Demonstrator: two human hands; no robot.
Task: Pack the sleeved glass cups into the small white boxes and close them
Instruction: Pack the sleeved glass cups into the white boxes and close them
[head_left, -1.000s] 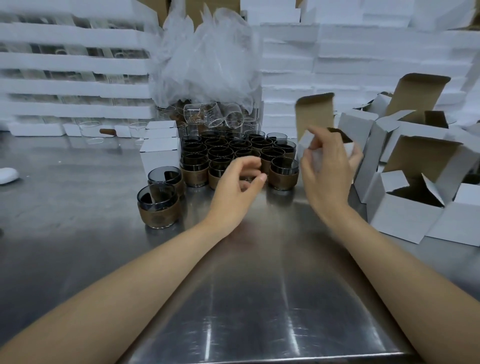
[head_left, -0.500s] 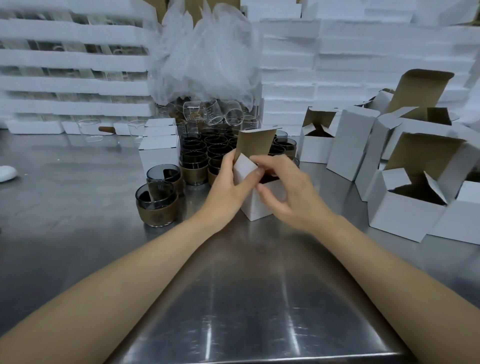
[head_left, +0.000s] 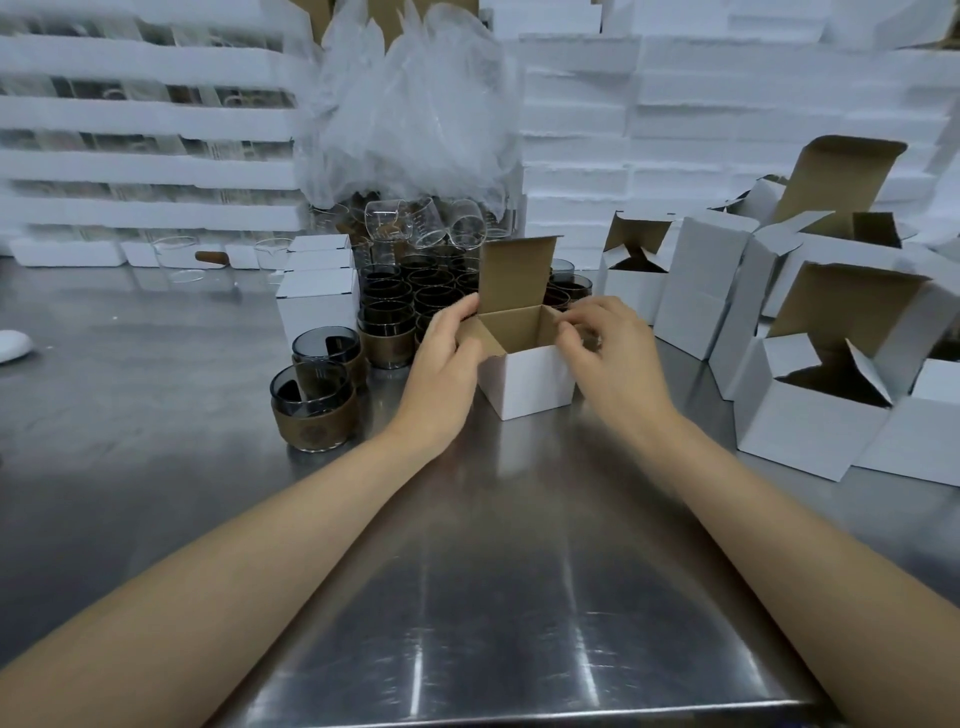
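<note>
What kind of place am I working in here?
Probably a factory or warehouse packing station: a steel worktable, a cluster of sleeved glass cups, folded white boxes standing open, and stacked white foam trays behind. The left hand and right hand hold one box.

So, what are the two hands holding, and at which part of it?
Both hold the open white box: the left hand grips its left upper edge, the right hand pinches its right upper edge.
</note>
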